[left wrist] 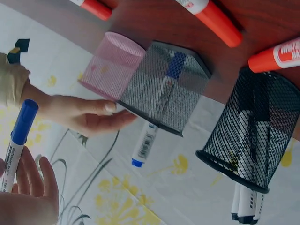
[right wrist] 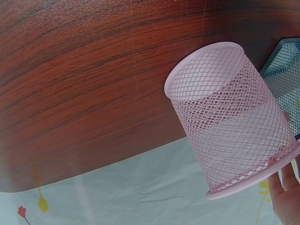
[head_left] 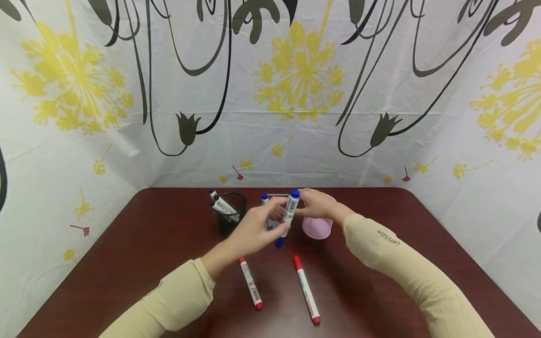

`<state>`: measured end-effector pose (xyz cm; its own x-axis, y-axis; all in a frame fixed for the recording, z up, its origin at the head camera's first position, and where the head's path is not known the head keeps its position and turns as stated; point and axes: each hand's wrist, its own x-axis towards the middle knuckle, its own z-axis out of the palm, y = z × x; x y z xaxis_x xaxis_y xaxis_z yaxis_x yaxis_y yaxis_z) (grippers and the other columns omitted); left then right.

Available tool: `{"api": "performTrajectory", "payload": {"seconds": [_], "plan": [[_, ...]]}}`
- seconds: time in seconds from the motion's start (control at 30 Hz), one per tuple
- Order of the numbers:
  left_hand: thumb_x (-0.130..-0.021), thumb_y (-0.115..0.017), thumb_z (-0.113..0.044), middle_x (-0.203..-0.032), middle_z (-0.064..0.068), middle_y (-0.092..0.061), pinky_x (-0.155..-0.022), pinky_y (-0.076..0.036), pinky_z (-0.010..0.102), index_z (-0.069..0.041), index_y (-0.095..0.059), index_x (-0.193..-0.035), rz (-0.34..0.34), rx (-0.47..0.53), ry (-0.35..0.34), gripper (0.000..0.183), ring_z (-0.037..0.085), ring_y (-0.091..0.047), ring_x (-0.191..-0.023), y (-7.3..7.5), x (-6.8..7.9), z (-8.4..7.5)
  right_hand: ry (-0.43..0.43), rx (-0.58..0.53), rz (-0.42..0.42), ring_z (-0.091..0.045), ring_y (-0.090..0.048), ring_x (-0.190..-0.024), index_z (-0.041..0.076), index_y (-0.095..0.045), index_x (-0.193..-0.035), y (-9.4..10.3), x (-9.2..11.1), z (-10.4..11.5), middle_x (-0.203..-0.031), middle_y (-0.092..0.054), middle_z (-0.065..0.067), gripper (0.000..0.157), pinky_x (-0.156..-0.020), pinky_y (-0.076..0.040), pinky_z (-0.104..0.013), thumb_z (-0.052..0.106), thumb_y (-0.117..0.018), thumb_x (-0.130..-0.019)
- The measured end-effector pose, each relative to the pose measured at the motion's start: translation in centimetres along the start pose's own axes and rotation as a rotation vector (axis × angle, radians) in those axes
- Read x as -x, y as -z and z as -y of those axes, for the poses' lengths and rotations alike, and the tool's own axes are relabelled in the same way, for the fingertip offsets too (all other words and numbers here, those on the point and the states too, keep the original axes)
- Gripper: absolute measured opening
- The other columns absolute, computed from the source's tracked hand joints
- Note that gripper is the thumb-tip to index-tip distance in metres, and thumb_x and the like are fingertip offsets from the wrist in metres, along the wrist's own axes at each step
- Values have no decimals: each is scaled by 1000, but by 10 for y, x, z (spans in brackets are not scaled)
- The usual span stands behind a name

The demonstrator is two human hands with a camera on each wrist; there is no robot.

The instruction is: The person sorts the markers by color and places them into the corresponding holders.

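My left hand [head_left: 259,225] pinches a blue-capped whiteboard marker [head_left: 290,211], held upright and slightly tilted in front of a grey mesh pen holder [left wrist: 173,103]. Another blue marker [left wrist: 146,143] stands inside that holder, its end poking out above the rim. From the far right side, my right hand [head_left: 319,204] reaches to the holder's rim, its fingers fairly straight by the corner; the exact contact is unclear. Right beside it stands a pink mesh pen cup [right wrist: 229,117], with the right fingers [right wrist: 287,192] near its rim.
At the left stands a black mesh cup [left wrist: 258,131] holding several black markers [head_left: 224,206]. Two red markers lie on the dark wooden table [head_left: 139,263]: one at the left [head_left: 251,284], the other at the right [head_left: 307,291]. Behind the table hangs a patterned cloth [head_left: 270,155].
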<state>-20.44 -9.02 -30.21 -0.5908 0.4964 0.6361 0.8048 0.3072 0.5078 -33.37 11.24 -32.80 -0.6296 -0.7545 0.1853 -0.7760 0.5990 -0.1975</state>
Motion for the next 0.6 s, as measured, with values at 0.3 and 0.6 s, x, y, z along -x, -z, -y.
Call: {"api": "performTrajectory", "payload": {"seconds": [0.3, 0.6], "plan": [[-84, -61, -11, -88, 8, -60, -62, -49, 29, -7, -47, -114, -87, 100, 151, 33, 16, -61, -73, 22, -14, 12, -37, 8, 34, -20, -53, -99, 9, -60, -111, 2, 0, 4, -108, -57, -5, 42, -83, -40, -37, 39, -59, -82], [-85, -60, -15, -89, 9, -60, -67, -48, 32, -5, -46, -116, -138, 49, 239, 36, 18, -61, -79, 45, -31, 25, -37, 30, 31, -19, -52, -100, 8, -60, -111, 2, 0, 5, -110, -57, -5, 42, -85, -40, -37, 38, -59, -82]]}}
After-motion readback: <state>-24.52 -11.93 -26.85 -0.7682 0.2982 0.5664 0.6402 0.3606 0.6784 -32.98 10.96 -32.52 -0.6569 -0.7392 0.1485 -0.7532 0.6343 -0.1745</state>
